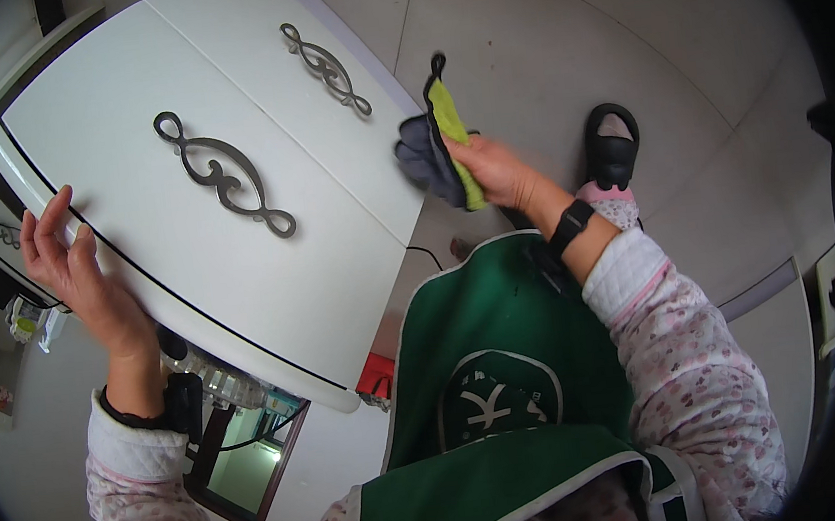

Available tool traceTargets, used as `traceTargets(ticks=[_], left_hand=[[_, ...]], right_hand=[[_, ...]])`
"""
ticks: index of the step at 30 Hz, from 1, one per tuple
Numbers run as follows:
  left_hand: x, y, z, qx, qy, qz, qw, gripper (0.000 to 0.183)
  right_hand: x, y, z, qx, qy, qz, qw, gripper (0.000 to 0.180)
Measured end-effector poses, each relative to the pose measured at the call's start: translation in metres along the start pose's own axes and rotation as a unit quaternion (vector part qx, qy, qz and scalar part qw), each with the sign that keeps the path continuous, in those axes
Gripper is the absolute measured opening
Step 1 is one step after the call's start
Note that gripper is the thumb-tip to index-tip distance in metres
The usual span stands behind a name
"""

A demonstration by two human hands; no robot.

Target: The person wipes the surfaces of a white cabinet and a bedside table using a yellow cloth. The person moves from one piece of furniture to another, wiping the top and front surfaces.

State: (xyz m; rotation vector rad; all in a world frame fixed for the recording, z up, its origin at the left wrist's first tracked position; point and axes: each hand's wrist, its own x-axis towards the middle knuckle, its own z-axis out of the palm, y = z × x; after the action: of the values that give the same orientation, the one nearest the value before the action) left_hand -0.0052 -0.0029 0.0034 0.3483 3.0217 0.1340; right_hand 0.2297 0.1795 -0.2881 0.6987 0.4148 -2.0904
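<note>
At the left, my left hand (75, 267) rests by the white rounded edge (140, 276) of a cabinet, its fingers apart and touching that edge. Folded in my right hand (495, 170) is a grey and yellow-green cleaning cloth (444, 145) with a black hem and hanging loop. The cloth is beside the right edge of the white cabinet doors (298, 272). Two ornate dark metal handles are fixed on these doors, a nearer one (224, 175) and a farther one (326, 71).
Tiled floor (518, 47) lies to the right, with my foot in a black slipper (611, 144). A dark-framed mirror (248, 457) and glassware (225, 381) are below the cabinet edge. A red object (376, 374) sits by the cabinet corner, and a black cable (428, 253) runs nearby.
</note>
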Motion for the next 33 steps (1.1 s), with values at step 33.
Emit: traceTargets(ticks=[33], left_hand=[[-0.001, 0.008, 0.001, -0.037, 0.006, 0.02, 0.999, 0.033]], right_hand=[[0.039, -0.032, 0.102, -0.497, 0.128, -0.056, 0.856, 0.034]])
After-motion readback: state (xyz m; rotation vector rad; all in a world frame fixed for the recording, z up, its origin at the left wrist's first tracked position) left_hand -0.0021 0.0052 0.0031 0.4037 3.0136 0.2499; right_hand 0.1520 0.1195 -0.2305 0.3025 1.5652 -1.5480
